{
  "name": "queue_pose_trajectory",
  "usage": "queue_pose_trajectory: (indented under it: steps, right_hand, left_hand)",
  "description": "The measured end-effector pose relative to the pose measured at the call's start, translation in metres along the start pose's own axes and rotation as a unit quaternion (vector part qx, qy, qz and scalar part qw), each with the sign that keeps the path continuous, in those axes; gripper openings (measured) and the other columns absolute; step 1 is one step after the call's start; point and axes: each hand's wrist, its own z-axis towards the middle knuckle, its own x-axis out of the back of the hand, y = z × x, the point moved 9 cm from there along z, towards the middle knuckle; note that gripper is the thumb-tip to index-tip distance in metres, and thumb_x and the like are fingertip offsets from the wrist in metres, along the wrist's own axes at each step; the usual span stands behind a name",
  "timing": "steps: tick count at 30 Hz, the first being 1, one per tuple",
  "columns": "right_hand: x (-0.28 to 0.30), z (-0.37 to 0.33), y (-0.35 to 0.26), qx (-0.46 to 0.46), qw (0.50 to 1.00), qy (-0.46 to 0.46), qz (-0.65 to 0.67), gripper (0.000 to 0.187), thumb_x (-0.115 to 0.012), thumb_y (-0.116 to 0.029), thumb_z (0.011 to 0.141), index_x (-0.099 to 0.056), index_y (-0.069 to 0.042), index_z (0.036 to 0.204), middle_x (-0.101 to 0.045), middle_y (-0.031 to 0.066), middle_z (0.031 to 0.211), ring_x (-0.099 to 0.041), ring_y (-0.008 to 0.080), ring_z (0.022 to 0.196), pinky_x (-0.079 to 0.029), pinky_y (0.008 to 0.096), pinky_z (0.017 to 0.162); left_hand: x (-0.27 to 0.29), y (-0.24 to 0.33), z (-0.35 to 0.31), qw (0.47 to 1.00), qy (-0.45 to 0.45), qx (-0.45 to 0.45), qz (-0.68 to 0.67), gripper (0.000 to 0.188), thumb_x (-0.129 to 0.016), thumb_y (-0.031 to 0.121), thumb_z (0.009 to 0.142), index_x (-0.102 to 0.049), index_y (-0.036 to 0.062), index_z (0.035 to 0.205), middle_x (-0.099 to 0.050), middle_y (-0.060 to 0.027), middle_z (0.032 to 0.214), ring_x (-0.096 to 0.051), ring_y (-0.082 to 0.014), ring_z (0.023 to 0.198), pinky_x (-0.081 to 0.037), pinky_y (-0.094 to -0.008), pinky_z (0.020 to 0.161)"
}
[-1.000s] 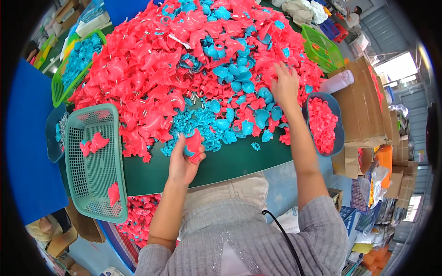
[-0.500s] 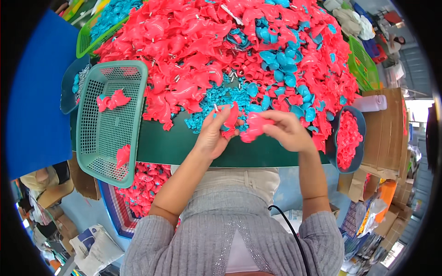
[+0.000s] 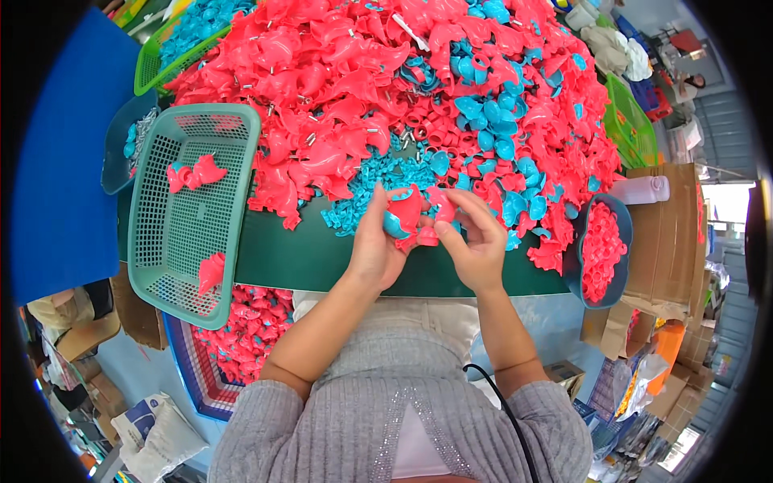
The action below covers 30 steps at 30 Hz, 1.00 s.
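In front of my body, above the near edge of the green tabletop [image 3: 322, 262], my two hands meet. My left hand [image 3: 377, 253] is closed on a curved pink plastic shell [image 3: 407, 208] with a blue cup-shaped part [image 3: 394, 225] set in it. Pinched in my right hand [image 3: 479, 249] is another pink plastic shell piece [image 3: 440, 205], held right beside the first one. Fingers cover part of both pieces, so I cannot tell if they touch. Just beyond lies a heap of small blue parts [image 3: 366, 181].
Pink shells [image 3: 322, 80] are piled high across the back, with blue cups [image 3: 499, 121] among them. A green basket [image 3: 145, 241] holding a few pink pieces stands at left. At right are a dark tub of small pink parts [image 3: 576, 266] and a pale bottle [image 3: 642, 190].
My right hand has moved left and turned, bringing its pink piece against or close beside the shell in my left hand. The left-hand shell has turned, showing its blue part more.
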Motion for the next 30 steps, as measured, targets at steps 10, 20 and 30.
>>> queue_pose_trajectory:
  steps: [10,20,30]
  right_hand:
    - [-0.033,0.004,-0.073,0.211,0.933,-0.145,-0.252,0.046,-0.075,-0.016,0.070,-0.064,-0.003,0.112,-0.061,0.0136,0.117,-0.052,0.0356,0.115,-0.042,0.0441,0.095]
    - [-0.038,0.003,-0.076,0.215,0.937,-0.153,-0.227,0.045,-0.075,-0.014,0.071,-0.064,-0.001,0.113,-0.060,0.0146,0.117,-0.054,0.0357,0.112,-0.043,0.0441,0.094]
    - [-0.034,0.005,-0.091,0.219,0.938,-0.155,-0.219,0.046,-0.075,-0.014,0.071,-0.064,0.000,0.113,-0.060,0.0166,0.116,-0.054,0.0366,0.112,-0.042,0.0445,0.095]
  left_hand:
    - [-0.023,0.013,-0.015,0.997,-0.067,-0.008,0.034,0.064,-0.023,0.059,0.096,-0.050,0.0043,0.113,-0.062,-0.0100,0.104,-0.062,-0.0175,0.094,-0.052,-0.0331,0.082]
    - [-0.028,0.020,-0.020,0.992,-0.056,-0.027,0.112,0.067,-0.017,0.058,0.097,-0.053,0.0032,0.110,-0.062,-0.0090,0.097,-0.063,-0.0158,0.088,-0.053,-0.0303,0.078]
    - [-0.034,0.020,-0.021,0.990,-0.069,-0.003,0.125,0.068,-0.015,0.058,0.097,-0.053,0.0042,0.110,-0.063,-0.0088,0.092,-0.064,-0.0148,0.081,-0.054,-0.0282,0.069]
